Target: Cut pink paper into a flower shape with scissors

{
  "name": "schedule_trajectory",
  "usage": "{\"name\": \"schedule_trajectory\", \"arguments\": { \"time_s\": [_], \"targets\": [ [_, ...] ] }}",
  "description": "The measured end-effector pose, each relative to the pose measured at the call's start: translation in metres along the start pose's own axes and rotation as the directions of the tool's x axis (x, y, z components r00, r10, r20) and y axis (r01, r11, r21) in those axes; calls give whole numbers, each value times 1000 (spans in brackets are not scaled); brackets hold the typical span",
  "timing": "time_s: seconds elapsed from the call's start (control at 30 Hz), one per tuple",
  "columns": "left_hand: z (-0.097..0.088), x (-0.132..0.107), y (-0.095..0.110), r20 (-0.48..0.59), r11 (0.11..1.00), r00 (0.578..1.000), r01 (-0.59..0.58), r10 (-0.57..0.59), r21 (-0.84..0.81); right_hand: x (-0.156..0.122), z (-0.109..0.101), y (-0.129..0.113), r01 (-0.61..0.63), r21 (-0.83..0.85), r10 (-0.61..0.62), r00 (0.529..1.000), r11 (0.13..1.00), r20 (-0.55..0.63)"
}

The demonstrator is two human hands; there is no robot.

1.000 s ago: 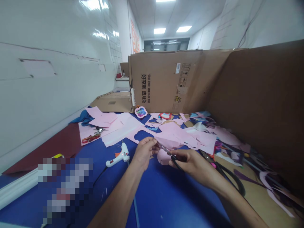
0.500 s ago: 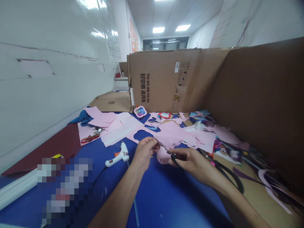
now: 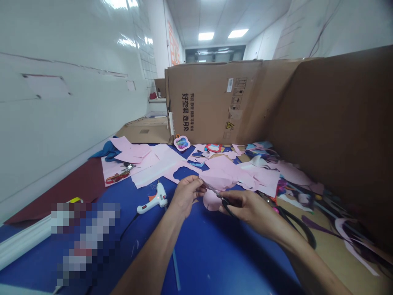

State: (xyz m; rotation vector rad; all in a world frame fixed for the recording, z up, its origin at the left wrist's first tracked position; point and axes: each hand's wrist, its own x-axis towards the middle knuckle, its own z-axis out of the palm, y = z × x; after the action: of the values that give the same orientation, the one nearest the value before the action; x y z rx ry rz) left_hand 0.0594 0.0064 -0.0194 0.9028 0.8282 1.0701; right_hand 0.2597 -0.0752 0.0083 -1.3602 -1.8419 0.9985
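My left hand [image 3: 187,194] is closed, with thumb and fingertips pinched at the near edge of a pink sheet piece [image 3: 216,180], which looks like thin foam or paper. In my right hand [image 3: 245,207] is a pair of scissors [image 3: 225,201] with dark handles. Their narrow blades point left toward my left fingertips and run along the sheet's lower edge. Below the blades shows a rounded pink cutout [image 3: 210,201]; whether it joins the held sheet I cannot tell. The fingers of my right hand partly hide the scissor handles.
A white glue gun [image 3: 155,200] lies left of my left hand. Pink offcuts [image 3: 147,166] cover the table's far side, with keys [image 3: 127,167] on them. Large black-handled scissors [image 3: 294,221] lie on the right. Cardboard walls [image 3: 211,102] stand behind and to the right.
Both hands stay almost in place, and the scissors shift only slightly beside the pink sheet. The whole view has tilted a little.
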Motion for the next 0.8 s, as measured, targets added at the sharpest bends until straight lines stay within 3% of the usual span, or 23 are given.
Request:
{"name": "schedule_trajectory", "arguments": {
  "time_s": [0.37, 0.8],
  "targets": [
    [-1, 1, -3, 48, 999, 998, -32, 31, 23, -4, 0, -6, 36, -179, -59, 990, 983, -124],
    [0, 2, -2, 47, 998, 998, -32, 29, 53, -2, -1, -6, 38, -91, -45, 996, 995, -80]
  ]
}}
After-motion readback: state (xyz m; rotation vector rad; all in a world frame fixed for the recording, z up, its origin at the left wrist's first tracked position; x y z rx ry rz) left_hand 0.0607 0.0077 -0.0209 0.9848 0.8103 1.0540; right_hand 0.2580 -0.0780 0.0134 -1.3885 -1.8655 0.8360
